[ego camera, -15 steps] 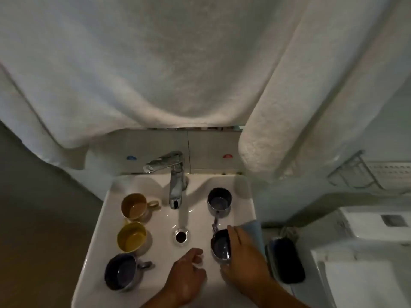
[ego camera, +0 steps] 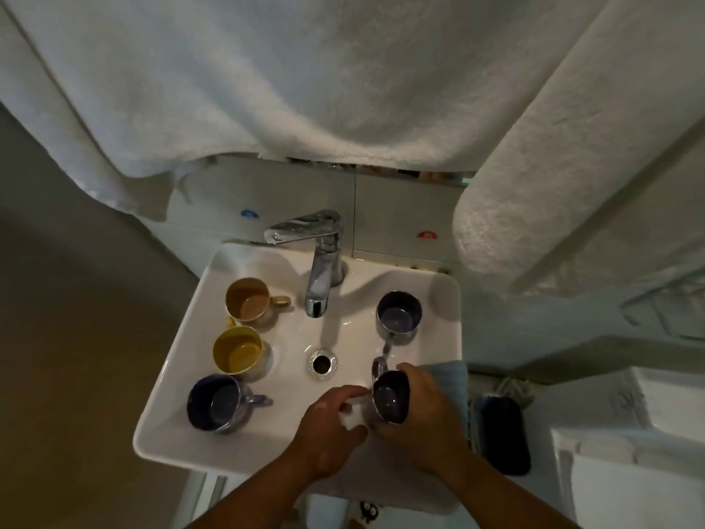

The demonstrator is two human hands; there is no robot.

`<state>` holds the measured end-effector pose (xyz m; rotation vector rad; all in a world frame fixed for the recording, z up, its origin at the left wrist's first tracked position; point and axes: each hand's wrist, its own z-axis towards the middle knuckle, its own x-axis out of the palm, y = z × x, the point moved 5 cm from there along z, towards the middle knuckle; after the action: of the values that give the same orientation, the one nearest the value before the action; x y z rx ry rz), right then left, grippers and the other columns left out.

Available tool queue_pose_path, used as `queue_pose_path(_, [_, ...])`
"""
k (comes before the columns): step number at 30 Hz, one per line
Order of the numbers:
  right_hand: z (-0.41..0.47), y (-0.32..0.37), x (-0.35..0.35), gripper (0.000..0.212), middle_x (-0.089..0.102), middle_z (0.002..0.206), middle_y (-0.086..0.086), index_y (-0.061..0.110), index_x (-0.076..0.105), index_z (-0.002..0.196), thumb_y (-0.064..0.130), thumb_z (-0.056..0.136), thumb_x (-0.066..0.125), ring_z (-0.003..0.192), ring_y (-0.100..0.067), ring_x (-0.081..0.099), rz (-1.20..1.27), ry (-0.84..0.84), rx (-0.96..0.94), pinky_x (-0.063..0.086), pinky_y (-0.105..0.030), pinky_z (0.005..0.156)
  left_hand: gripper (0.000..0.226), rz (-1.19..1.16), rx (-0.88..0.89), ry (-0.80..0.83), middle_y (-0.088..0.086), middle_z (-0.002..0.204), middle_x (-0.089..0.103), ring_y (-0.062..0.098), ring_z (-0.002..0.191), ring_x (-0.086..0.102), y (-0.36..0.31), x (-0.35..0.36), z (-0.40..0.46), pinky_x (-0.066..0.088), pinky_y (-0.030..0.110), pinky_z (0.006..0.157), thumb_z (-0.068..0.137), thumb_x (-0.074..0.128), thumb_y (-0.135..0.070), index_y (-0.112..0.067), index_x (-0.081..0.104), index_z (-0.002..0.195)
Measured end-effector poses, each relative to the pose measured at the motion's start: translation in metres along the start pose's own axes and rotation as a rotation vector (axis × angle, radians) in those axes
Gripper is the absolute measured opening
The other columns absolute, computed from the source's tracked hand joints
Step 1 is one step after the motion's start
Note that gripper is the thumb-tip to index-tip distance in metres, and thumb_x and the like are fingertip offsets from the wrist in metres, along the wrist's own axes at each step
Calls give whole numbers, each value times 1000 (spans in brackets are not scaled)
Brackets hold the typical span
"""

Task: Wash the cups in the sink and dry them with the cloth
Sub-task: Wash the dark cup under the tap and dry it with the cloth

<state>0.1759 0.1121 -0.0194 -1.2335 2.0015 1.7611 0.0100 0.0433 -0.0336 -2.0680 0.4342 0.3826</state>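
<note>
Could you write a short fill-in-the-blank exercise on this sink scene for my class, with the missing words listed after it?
1. The right hand grips a dark cup over the ____.
2. Along the sink's left side stand ____ cups.
3. The cup nearest the tap on the left is brown; the one just below it is ____.
4. Under the right hand's far side lies a folded ____ cloth.

Missing words: sink; three; yellow; blue
</note>
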Motion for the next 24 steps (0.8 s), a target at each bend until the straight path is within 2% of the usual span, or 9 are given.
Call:
queue_pose_path(3, [-6,14,-8,65,66,105,14,36,58,111,54,55,88,96,-4,64,316,77,62,55,-23,78,52,-60,11,-51,-25,125,55,-6,110,53,-1,-18,-17,50,19,92,80,80,-35,-47,55,124])
queue_pose_path(6, [-10,29,-9,78,67,115,6,32,56,118,43,49,89,103,-8,66,557,175,118,55,-22,80,57,-244,-44,-92,-21,126,61,1,114,59,-2,-39,-32,55,33,97,69,76,-53,-48,58,124])
queue_pose_path(8, [-9,40,-8,80,66,118,0,29,56,121,37,49,88,104,-13,68,661,241,135,57,-24,78,55,-382,-73,-102,-13,129,62,11,115,62,-3,-52,-38,58,39,94,73,79,-49,-49,58,124])
queue_pose_path(11, [-3,53,0,77,65,124,-5,30,57,126,30,57,89,106,-21,69,803,322,179,60,-35,82,51,-601,-122,-96,-4,131,57,22,112,66,-3,-68,-41,61,40,86,84,80,-26,-40,58,128])
queue_pose_path(15, [9,63,17,65,66,126,0,43,62,123,28,65,89,112,-26,68,873,348,182,58,-46,92,60,-831,-162,-23,6,131,61,31,109,70,1,-87,-31,59,54,87,76,86,-21,-32,60,129])
queue_pose_path(17, [16,66,22,70,65,128,-1,39,58,131,26,68,87,112,-23,67,858,347,185,59,-42,90,58,-841,-149,-10,9,131,61,32,109,70,5,-97,-24,59,56,87,77,85,-14,-28,60,129])
queue_pose_path(20, [25,71,18,97,55,138,8,41,43,142,49,60,92,121,-15,60,602,307,151,57,-39,96,63,-759,-119,10,8,131,61,29,109,69,11,-113,-10,61,50,84,74,88,-21,-28,57,129])
queue_pose_path(22, [30,83,3,92,51,136,17,44,39,141,51,64,90,121,-3,55,393,170,79,56,-28,94,70,-700,-82,33,7,131,62,29,112,68,15,-125,-1,62,47,83,69,90,-27,-29,57,130])
queue_pose_path(24, [35,109,-21,73,52,125,19,37,47,135,39,73,85,111,5,56,161,-88,-71,55,-18,85,68,-651,-51,62,5,129,63,29,110,68,16,-136,8,62,38,77,73,90,-23,-29,56,131])
